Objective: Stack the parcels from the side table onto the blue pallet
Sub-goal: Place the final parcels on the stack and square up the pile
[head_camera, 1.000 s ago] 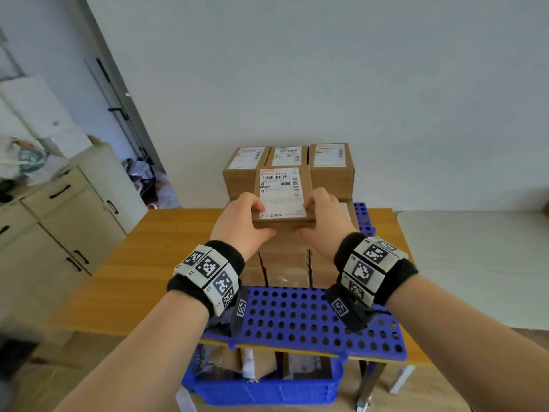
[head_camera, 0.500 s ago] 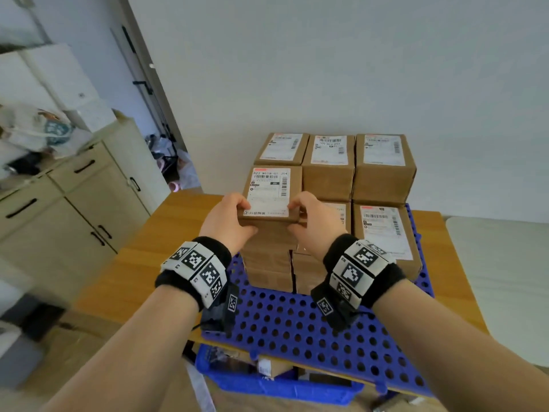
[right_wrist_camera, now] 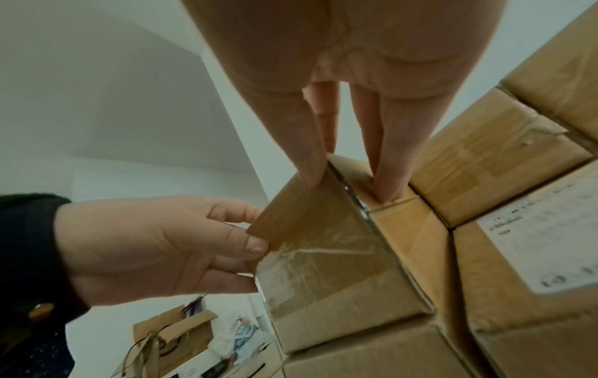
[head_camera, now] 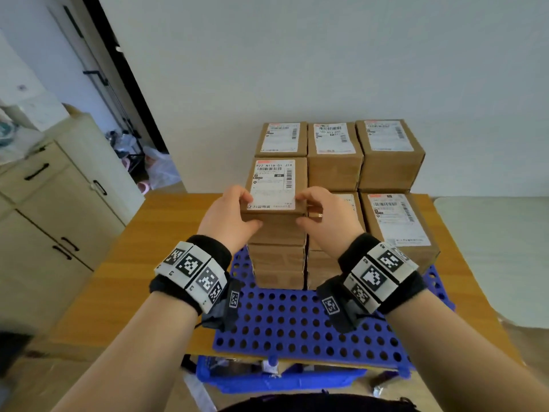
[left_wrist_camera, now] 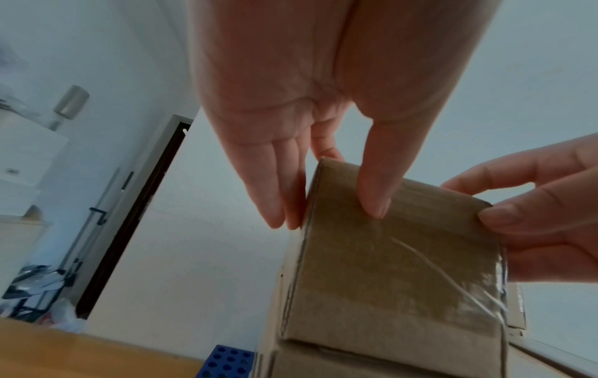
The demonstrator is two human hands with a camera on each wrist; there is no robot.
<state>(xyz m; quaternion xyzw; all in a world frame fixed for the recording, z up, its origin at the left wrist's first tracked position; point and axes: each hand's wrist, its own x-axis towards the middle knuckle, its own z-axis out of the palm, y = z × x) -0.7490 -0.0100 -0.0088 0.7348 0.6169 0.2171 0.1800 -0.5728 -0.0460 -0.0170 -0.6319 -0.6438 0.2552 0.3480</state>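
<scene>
Brown cardboard parcel with a white shipping label (head_camera: 276, 185), carried in mid-air over the front of the pallet a second ago, now down on the front-left column of the stack, bottom edge meeting the box beneath in both wrist views. Flush behind it, the taller back row of labelled cardboard boxes (head_camera: 335, 150); just beside it on the right, the lower front boxes (head_camera: 398, 221).

Still grasped from both sides: left hand (head_camera: 228, 218) on the near left corner, fingers along the left face and thumb (left_wrist_camera: 377, 204) pressed on the front face; right hand (head_camera: 323, 218) on the near right corner, one fingertip (right_wrist_camera: 309, 176) on the front face, another on the right face. No release yet.

All of it on the blue perforated plastic pallet (head_camera: 297, 322), itself lying on the wooden worktop (head_camera: 133, 263).

Meaning for the task: carry over, placement apparently made, this column probably level with the back row. Left to do, by the look of it: a small squaring nudge, letting go, then back for another. Side table outside every view, so number of parcels remaining impossible to tell. Possible snag: a tall narrow column, easily pushed askew while withdrawing.
</scene>
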